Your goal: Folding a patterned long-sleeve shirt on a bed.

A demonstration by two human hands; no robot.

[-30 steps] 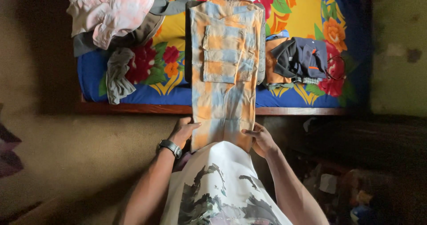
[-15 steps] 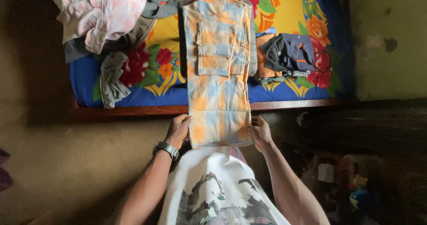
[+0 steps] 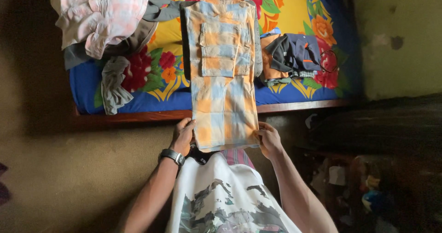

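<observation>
At the near edge of the bed with the flowered blue and yellow sheet point(image 3: 87, 83), an orange and pale blue checked cloth garment point(image 3: 223, 71) lies lengthwise. Its near hem is gripped by the left hand point(image 3: 184, 136) and the right hand point(image 3: 268, 139), both closed on it. A lengthwise fold appears in hand; lifting the hem toward the far end evenly seems called for.

Dim, shadowy edges; brighter centre.

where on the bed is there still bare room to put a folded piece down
Bare sheet shows between the grey rag and the orange-and-blue checked shirt, and along the blue front edge under the dark folded pile. The yellow patch above that pile is also free. The far left is crowded with the pink heap. Both hands, left hand and right hand, hold the shirt's hem.
</observation>
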